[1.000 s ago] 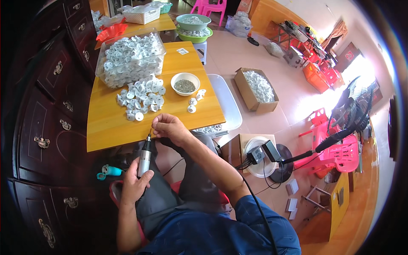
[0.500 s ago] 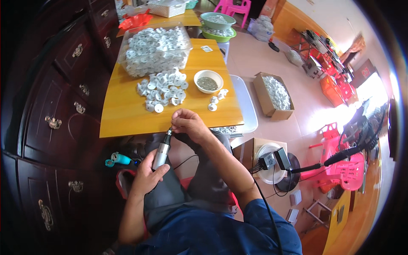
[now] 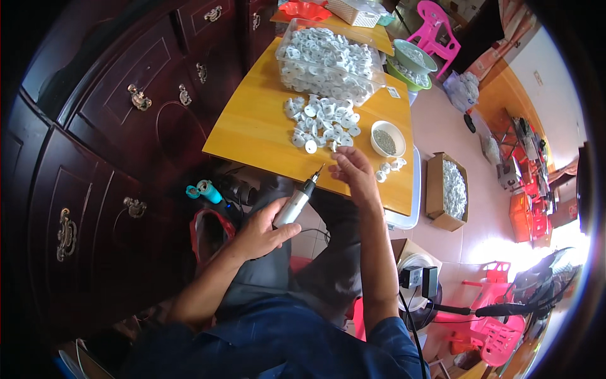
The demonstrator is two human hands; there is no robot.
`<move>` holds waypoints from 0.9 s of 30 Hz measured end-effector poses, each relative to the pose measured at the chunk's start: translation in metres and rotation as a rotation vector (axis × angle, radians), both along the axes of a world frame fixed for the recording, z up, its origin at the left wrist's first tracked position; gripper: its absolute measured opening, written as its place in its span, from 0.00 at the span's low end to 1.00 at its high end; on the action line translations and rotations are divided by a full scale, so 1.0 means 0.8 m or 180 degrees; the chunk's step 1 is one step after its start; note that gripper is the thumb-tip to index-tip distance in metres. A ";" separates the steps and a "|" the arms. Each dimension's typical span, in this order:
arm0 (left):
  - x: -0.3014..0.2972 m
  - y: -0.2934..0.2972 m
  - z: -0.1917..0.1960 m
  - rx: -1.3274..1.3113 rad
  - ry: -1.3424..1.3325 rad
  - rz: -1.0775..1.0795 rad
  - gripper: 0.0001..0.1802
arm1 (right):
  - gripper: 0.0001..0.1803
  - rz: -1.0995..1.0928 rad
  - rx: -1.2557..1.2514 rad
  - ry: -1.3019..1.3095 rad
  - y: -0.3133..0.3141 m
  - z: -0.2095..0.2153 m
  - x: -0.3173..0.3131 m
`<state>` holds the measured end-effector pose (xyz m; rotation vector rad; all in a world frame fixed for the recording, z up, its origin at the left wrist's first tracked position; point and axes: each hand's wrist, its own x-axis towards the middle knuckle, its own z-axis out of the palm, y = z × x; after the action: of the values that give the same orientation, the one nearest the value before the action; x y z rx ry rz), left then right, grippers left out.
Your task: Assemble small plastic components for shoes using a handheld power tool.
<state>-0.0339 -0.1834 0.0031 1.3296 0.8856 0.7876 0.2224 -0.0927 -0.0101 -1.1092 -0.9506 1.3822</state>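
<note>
My left hand (image 3: 268,228) is wrapped round a silver and black electric screwdriver (image 3: 294,205), its thin bit (image 3: 320,169) pointing up and away by the table's near edge. My right hand (image 3: 355,175) is over the near side of the table, its thumb and forefinger apart. Its fingertips are at a white plastic part (image 3: 334,146) on the near edge of a loose pile of white round parts (image 3: 322,120); whether they touch it I cannot tell. Right of the hand are a few more white parts (image 3: 382,172) and a white bowl (image 3: 399,138) of small metal pieces.
A clear plastic bin (image 3: 369,93) heaped with white parts stands behind the pile on the yellow table (image 3: 246,132). Dark wooden cabinets (image 3: 120,126) line the left. On the floor at right are a cardboard box (image 3: 435,196) of white parts and pink plastic chairs (image 3: 495,335).
My right hand has left the screwdriver's tip and reached forward to the pile's near edge, its fingers parting. My left hand still holds the screwdriver. The whole view has turned.
</note>
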 end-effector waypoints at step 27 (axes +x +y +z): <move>0.006 0.000 -0.008 0.0369 0.0291 -0.0175 0.33 | 0.23 -0.0431 -0.0091 -0.1236 0.008 -0.029 0.050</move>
<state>-0.0287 -0.1831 -0.0033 1.4955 0.8822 0.7496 0.2623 -0.0859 -0.0332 -1.4694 -1.1086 1.0930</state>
